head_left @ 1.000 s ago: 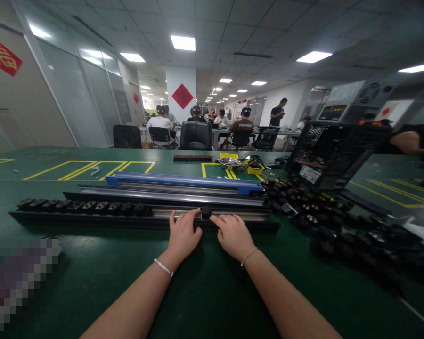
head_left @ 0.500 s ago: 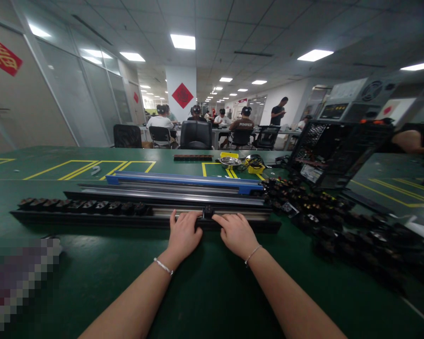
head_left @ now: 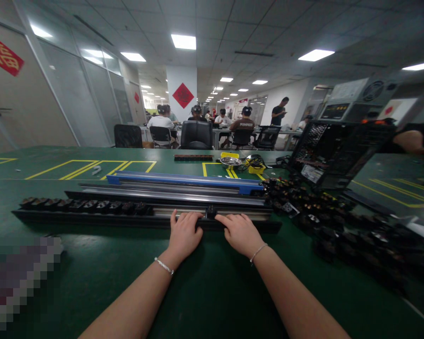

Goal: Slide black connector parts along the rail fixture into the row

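A long black rail (head_left: 92,220) with a silvery channel lies across the green table in front of me. On its left half sits a row of several small black blocks (head_left: 102,207). One separate black block (head_left: 211,213) stands on the channel between my hands. My left hand (head_left: 184,233) rests on the rail's near edge, fingers outstretched, with the index fingertip close to that block's left side. From the right, my right hand (head_left: 240,233) points its index finger at the block's other side; whether it touches is unclear. Neither hand is wrapped round the block.
Behind lie another dark rail (head_left: 169,194) and a blue rail (head_left: 183,179). A heap of black parts (head_left: 325,221) spreads to the right, below an open computer case (head_left: 335,150). Farther back are a metal bowl (head_left: 231,162) and a dark strip (head_left: 193,157). People sit beyond.
The separate black block has shifted slightly right along the channel. My right hand has moved a little right too, while my left hand stays nearly in place.
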{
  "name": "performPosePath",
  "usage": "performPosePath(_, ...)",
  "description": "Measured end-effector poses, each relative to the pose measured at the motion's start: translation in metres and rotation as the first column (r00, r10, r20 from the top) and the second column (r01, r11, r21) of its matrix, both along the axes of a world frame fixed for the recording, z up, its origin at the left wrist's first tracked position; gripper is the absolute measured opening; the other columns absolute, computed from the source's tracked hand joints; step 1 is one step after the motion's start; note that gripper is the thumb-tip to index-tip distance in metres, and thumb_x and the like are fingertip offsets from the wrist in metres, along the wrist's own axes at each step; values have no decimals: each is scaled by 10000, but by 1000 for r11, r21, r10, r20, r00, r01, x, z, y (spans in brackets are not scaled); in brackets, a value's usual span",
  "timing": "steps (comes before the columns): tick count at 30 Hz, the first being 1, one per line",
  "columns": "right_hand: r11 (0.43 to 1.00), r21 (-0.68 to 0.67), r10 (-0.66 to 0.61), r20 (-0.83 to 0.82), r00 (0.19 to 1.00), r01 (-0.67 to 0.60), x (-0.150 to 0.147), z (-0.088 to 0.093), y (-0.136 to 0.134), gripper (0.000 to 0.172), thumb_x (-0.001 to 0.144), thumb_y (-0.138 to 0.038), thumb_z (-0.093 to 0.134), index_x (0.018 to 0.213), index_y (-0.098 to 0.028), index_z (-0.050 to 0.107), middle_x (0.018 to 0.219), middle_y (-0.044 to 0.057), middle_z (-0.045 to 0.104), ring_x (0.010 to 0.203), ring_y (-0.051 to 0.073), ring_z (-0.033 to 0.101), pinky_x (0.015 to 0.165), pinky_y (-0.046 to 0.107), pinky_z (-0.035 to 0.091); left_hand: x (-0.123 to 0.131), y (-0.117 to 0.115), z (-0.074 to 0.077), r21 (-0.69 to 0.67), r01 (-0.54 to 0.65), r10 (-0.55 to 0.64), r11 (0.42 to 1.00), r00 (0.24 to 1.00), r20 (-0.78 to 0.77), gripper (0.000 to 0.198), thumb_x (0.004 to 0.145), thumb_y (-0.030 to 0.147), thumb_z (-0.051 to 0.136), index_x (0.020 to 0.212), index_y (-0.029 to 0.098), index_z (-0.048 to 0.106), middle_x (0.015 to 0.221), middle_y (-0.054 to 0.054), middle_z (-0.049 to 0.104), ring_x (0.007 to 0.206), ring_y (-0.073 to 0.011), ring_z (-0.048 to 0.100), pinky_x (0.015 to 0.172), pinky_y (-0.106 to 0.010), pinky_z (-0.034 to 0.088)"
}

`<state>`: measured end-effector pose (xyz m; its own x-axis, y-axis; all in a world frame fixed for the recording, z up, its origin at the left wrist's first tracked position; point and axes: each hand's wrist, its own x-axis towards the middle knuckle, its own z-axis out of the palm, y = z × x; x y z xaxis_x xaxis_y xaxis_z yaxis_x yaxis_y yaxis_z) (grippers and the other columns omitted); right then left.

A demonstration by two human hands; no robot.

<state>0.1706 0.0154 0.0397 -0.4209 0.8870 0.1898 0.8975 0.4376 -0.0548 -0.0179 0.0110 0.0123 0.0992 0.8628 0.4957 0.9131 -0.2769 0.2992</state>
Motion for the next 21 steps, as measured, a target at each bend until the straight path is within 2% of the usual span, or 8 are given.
performPosePath(21,998,-46,-35,-7,999,35,14,8,0,454,832,-213,397,1249,-350,509,1079,17,639,1010,177,537,951,363,290,-2,1,-2,30,21,-20,999,1000,-14,274,746,194,475,983,284,578,990,18,675,994,-206,555,1088,-497,103)
